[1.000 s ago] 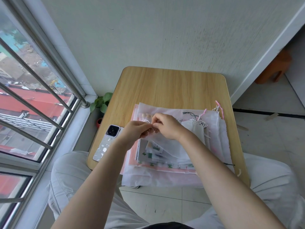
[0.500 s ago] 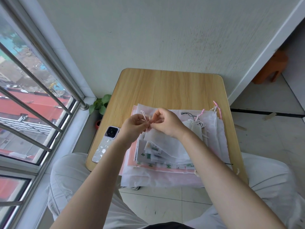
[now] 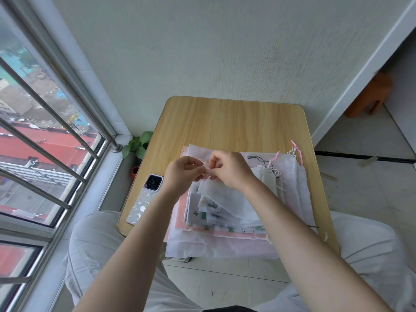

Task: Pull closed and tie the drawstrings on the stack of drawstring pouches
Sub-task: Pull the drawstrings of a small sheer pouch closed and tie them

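Head view: fingers (image 3: 198,168) of both hands pinch the top pouch (image 3: 222,197) mouth between them.

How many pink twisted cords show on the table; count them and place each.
2 pink twisted cords: one at the far right corner of the pouch stack, one just left of it, right of the hands. More may be hidden in the stack.
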`<state>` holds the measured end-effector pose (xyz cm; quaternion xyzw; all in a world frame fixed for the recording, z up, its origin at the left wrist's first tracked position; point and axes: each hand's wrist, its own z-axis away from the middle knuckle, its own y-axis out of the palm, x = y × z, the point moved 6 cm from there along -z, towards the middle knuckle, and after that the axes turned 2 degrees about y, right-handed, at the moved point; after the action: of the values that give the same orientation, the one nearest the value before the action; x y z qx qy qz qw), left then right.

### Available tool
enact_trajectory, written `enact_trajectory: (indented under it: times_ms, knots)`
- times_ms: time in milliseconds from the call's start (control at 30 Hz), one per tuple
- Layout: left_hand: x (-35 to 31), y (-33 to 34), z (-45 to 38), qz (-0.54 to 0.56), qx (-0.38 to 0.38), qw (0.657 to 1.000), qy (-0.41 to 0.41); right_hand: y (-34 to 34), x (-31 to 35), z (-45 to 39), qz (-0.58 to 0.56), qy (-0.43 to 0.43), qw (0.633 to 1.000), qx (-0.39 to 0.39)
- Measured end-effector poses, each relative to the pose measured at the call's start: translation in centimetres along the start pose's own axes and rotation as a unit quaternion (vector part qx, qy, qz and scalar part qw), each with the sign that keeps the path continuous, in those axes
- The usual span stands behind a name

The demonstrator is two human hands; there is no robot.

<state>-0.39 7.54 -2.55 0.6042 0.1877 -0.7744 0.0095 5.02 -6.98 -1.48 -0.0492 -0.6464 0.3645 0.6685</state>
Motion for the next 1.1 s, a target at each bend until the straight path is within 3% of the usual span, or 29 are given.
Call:
enact_trajectory:
  times_ms: [400,567,933,1000,1100]
  knots:
    - [-0.5,0.2,-0.1,-0.126,0.072,0.989,0.022,0.2,0.5,0.1,0.030,-0.028,0.999,-0.018]
    - [-0.9,0.5,-0.5,-0.232,0.050,0.970,0.048,0.2,0.6,0.1,0.043,-0.032,0.998,-0.019]
    - [-1.1,0.9,-0.6,-0.285,0.026,0.954,0.091,1.0,1.0,-0.4,0.215,-0.056,0.975,0.020]
    - [-1.0,0.7,-0.6,-0.294,0.017,0.949,0.111,1.1,0.5,-0.4,0.163,-0.022,0.985,0.043]
    - [-1.0,0.6,-0.3,-0.297,0.006,0.941,0.164,1.3,-0.2,0.0,-0.021,0.048,0.994,0.094]
